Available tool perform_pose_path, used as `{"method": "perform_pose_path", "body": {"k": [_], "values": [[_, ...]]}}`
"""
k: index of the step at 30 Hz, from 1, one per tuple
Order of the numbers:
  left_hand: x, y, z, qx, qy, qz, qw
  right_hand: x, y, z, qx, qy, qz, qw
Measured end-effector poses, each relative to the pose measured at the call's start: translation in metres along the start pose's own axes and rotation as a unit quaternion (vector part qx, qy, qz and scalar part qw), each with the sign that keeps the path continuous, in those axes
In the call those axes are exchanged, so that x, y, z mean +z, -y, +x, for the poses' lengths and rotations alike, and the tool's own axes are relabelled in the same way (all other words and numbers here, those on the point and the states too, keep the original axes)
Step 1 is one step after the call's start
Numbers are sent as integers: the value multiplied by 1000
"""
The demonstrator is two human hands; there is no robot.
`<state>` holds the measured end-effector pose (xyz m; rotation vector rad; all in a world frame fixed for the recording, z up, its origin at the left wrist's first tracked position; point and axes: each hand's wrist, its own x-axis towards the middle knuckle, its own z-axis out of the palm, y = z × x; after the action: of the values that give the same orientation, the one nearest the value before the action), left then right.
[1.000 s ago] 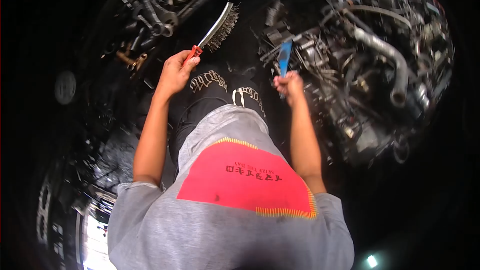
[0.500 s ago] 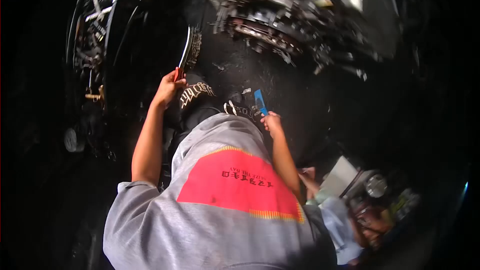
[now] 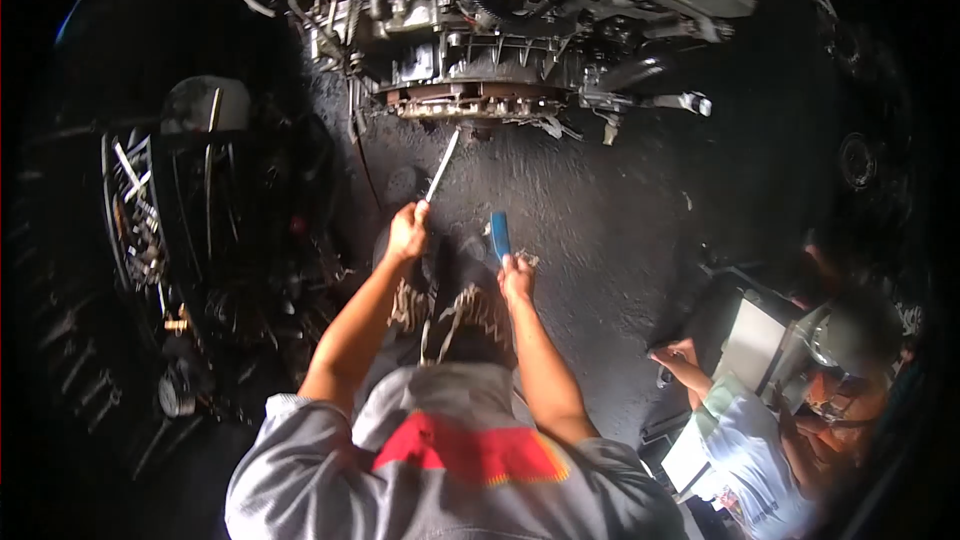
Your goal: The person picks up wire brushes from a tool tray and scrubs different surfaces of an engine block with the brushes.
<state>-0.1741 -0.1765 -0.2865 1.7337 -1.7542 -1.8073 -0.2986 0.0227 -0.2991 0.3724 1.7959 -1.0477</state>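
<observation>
Left grip (image 3: 408, 232): closed round wire brush (image 3: 442, 168), shaft projecting forward | Right grip (image 3: 517, 280): clasping blue tool (image 3: 500, 234), also projecting forward

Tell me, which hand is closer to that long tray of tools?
The person's left hand. It is just right of the tool tray, across a gap, gripping a thin pale tool. The right hand, gripping a blue tool, is farther right.

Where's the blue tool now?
Head view, near centre: the blue tool is in the right hand's grip, beside the left hand, with the engine ahead.
</observation>
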Motion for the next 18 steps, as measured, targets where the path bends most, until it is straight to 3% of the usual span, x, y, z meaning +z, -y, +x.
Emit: {"method": "perform_pose_path", "body": {"k": [3,5,6,7,8,9,10,11,13,14,15,16,18], "values": [[33,19,19,51,-17,-52,997,51,119,26,-269,-25,-28,962],[34,4,18,59,-12,-44,997,69,191,54,-448,-57,-25,892],[35,1,22,71,-16,-40,997,78,229,50,-429,-20,66,901],[37,-3,30,121,-11,-68,990,86,250,68,-451,-64,41,889],[41,-13,39,174,-7,-99,980,90,248,109,-438,1,99,894],[35,-51,45,207,-6,17,978,90,215,134,-452,-95,-49,886],[37,-76,59,260,15,41,965,85,168,147,-443,-193,-197,853],[47,-95,79,254,-19,16,967,74,116,136,-317,-209,-364,851],[52,-91,96,248,-44,14,968,43,32,122,-333,-125,-35,934],[55,-65,100,247,-44,33,967,40,72,116,-201,-119,171,957],[59,-44,93,257,-37,35,965,47,81,131,-213,-112,176,954],[64,-33,81,211,-40,20,976,51,73,140,-244,-124,60,960],[60,-65,67,229,-29,12,973,62,44,151,-288,-141,-174,931]]}}
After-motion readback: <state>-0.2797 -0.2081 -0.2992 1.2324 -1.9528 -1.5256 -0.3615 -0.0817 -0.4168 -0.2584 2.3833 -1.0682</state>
